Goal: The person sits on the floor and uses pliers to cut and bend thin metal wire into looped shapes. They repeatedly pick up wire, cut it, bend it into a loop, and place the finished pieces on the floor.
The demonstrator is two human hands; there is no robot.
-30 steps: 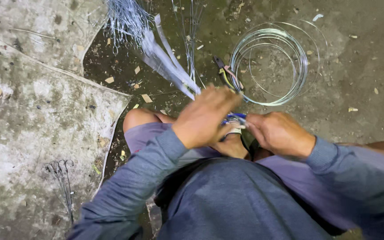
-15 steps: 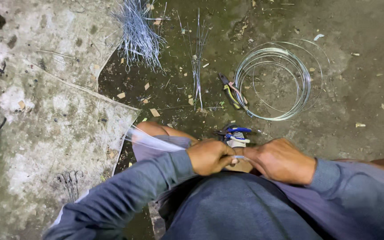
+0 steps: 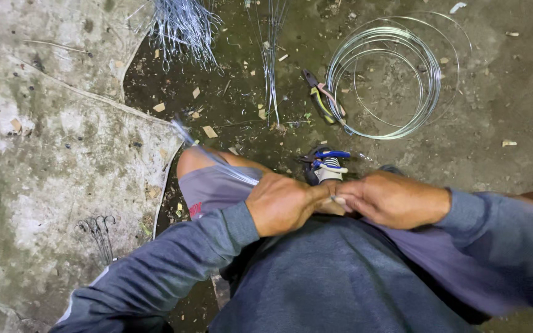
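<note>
Over the lap, left hand (image 3: 285, 202) and right hand (image 3: 390, 198) meet knuckle to knuckle, both pinching a thin wire (image 3: 214, 157) that trails off past the left hand, seemingly kept taut. Pliers (image 3: 323, 102) and wire coil (image 3: 396, 80) lie beyond both hands.

Silver wire and slate-blue sleeves over a mottled grey floor.

My sleeves (image 3: 174, 265) are a dull slate blue, my shorts (image 3: 208, 185) a faded greyish purple with a small red mark at the hem. The wire strands (image 3: 217, 161) running from my left hand (image 3: 285, 202) gleam pale silver, blurred almost white, as does the coil of wire (image 3: 396, 74) on the dark greenish-brown ground (image 3: 501, 98). The cut wire bundle (image 3: 180, 24) shows silver-blue. The pliers (image 3: 323, 98) have yellow and pinkish handles; the sandal straps (image 3: 328, 161) are bright blue and white. The concrete slab (image 3: 44, 154) is grey, blotched white and tan.
</note>
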